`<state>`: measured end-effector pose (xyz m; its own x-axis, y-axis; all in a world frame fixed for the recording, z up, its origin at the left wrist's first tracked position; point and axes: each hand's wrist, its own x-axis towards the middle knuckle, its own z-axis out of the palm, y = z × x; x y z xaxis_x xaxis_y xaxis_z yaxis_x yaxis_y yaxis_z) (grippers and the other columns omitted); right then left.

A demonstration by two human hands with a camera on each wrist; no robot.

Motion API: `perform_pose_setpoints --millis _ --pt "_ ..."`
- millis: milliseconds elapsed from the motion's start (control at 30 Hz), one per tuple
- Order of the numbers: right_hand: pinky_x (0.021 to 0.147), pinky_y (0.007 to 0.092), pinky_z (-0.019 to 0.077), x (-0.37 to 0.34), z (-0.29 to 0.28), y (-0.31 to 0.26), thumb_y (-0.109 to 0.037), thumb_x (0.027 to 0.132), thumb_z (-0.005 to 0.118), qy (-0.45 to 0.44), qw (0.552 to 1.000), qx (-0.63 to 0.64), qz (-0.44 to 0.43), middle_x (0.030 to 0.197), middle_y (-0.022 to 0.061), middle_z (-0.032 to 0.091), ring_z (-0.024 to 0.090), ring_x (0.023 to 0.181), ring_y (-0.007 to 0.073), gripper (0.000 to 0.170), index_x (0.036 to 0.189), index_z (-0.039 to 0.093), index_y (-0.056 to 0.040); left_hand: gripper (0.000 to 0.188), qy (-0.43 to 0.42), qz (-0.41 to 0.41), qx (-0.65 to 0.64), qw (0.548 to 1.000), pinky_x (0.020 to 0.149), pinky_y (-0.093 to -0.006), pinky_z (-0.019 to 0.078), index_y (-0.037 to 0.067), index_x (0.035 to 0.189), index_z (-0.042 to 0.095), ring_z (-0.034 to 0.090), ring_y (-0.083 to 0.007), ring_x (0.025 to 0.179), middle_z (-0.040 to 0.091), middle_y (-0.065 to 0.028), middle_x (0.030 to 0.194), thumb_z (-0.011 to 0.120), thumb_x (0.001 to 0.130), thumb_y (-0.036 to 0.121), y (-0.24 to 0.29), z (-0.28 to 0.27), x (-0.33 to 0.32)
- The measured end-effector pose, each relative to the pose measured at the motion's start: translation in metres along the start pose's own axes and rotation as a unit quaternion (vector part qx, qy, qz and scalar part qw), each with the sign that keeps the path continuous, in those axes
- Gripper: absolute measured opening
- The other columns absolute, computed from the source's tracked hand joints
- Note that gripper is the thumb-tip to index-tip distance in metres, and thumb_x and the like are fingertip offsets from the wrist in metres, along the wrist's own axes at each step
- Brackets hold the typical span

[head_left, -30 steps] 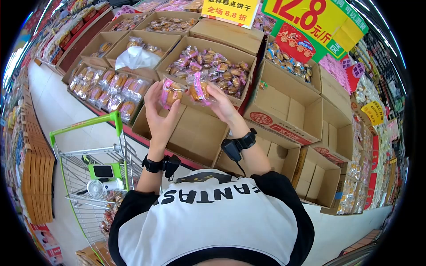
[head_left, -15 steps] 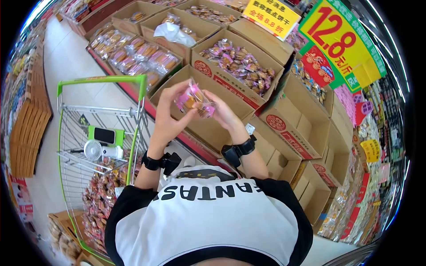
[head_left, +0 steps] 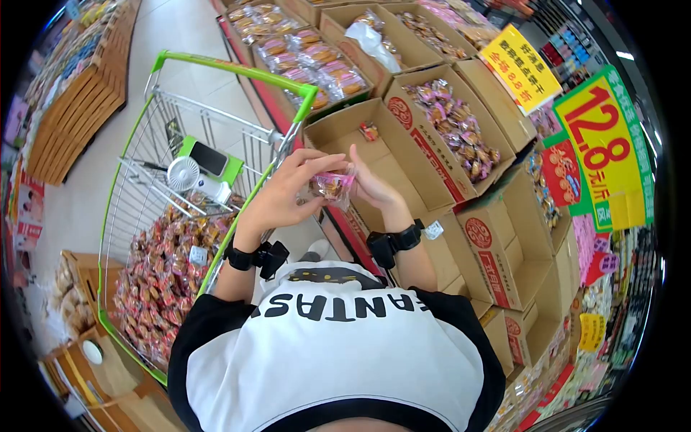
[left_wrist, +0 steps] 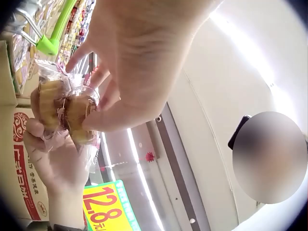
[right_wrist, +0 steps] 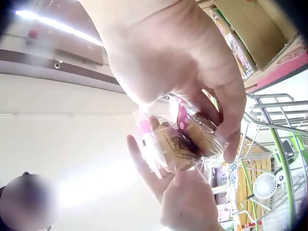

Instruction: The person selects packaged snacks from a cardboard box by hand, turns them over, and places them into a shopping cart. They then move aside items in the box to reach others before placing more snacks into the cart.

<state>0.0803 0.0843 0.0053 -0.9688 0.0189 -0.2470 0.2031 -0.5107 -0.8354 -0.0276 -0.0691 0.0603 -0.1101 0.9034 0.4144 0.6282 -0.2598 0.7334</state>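
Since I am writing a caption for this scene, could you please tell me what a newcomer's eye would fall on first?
Probably the big yellow and green 12.8 price sign at the right of the head view. Next might come the green-railed shopping cart at the left, holding a heap of wrapped snacks. Near the middle of that view, bare fingers hold wrapped cakes.

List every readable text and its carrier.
"12.8元/斤": yellow-green rectangular sign.
"好消息 散称糕点饼干 全场8.8折": yellow rectangular card.
"FANTAS": black-sleeved white fabric shirt, remainder unclear.
"广式月": brown cardboard carton, remainder unclear.
Too blurred or small: pink-trimmed clear plastic packets; sign's smaller lines.
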Motion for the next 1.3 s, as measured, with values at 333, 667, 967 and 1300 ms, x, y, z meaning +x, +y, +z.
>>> perform_pose_setpoints --millis 333,667,967,1300 --pt "0.069 0.0262 0.0466 0.028 0.026 0.022 -0.034 0.081 0.05 -0.16 0.979 -0.126 0.0 0.105 0.011 0.051 0.057 0.084 0.017 0.051 0.119 0.035 -0.0028 0.055 0.053 -0.141 -0.034 0.988 0.091 -0.0358 0.0325 0.01 0.115 0.045 0.029 -0.0293 0.118 0.037 -0.0151 0.121 0.059 0.062 0.002 0.011 -0.015 -0.057" --pt "0.064 0.0271 0.0467 0.051 0.075 0.039 -0.02 0.077 0.055 -0.187 0.972 -0.124 0.072 0.092 0.0136 0.056 0.06 0.075 0.0214 0.045 0.113 0.035 -0.0034 0.048 0.188 -0.322 -0.2 0.906 0.072 -0.0294 0.048 0.007 0.123 0.033 0.049 -0.0188 0.097 0.045 -0.0127 0.112 0.054 0.08 0.016 -0.002 -0.029 -0.13" --pt "0.066 0.0275 0.0467 0.066 0.122 0.086 -0.027 0.077 0.058 -0.202 0.945 -0.18 0.182 0.088 0.0098 0.056 0.06 0.077 0.0206 0.05 0.112 0.032 -0.0032 0.041 0.176 -0.435 -0.297 0.832 0.057 -0.0262 0.0528 0.003 0.115 0.039 0.054 -0.0144 0.088 0.051 -0.0083 0.101 0.054 0.081 0.02 0.002 -0.035 -0.198" --pt "0.074 0.0295 0.0466 0.083 0.144 0.153 -0.02 0.082 0.052 -0.176 0.956 -0.183 0.148 0.103 0.0116 0.05 0.056 0.086 0.0176 0.046 0.118 0.03 -0.0025 0.037 0.271 -0.506 -0.237 0.784 0.056 -0.0286 0.054 0.003 0.11 0.043 0.051 -0.0135 0.084 0.051 -0.0066 0.091 0.055 0.079 0.02 0.002 -0.037 -0.253"
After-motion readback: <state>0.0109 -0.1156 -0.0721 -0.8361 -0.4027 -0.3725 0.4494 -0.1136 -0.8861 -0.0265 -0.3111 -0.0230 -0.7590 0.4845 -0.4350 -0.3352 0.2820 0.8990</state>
